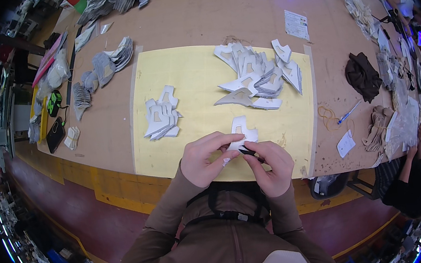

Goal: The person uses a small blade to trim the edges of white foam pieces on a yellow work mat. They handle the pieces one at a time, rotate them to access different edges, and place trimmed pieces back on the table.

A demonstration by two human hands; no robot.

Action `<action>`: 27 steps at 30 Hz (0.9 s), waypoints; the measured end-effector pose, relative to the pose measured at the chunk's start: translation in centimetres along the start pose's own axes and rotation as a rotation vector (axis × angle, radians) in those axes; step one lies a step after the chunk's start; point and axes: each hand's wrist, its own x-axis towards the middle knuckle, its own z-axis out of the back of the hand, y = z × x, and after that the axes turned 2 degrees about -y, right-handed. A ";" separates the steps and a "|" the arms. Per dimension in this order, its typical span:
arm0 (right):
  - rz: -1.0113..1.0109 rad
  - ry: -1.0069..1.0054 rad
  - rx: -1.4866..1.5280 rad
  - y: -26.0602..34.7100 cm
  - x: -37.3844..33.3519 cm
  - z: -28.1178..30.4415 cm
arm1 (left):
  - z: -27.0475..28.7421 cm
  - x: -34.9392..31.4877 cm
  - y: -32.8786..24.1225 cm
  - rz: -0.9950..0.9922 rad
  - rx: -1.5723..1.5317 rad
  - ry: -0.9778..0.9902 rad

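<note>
Near the front edge of the yellow sheet (190, 82), a white cut-out piece (244, 128) with a squarish opening is between my hands. My left hand (204, 159) pinches its left side between thumb and fingers. My right hand (273, 168) is closed around a small black object (247, 150), held against the piece's lower edge; its exact kind is mostly hidden by the fingers. To the left lies a neat overlapping stack of similar white pieces (160, 117). Beyond my right hand spreads a larger, looser heap of such pieces (256, 75).
Bundles of grey pieces (105, 68) lie at the left. A black phone (56, 134) is near the left edge. To the right are a dark cloth (363, 77), a blue pen (348, 112), rubber bands and a paper tag (346, 144). Another person (411, 187) is at the far right.
</note>
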 end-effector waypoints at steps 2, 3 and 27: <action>0.032 -0.006 0.014 0.0 0.1 0.0 | -0.1 -0.1 0.2 -0.031 -0.014 -0.030; 0.020 -0.004 0.024 0.0 0.1 0.0 | -0.2 -0.1 0.2 -0.033 -0.017 -0.032; -0.048 0.036 0.073 0.9 0.3 0.6 | -0.3 -0.4 0.5 -0.072 -0.048 -0.043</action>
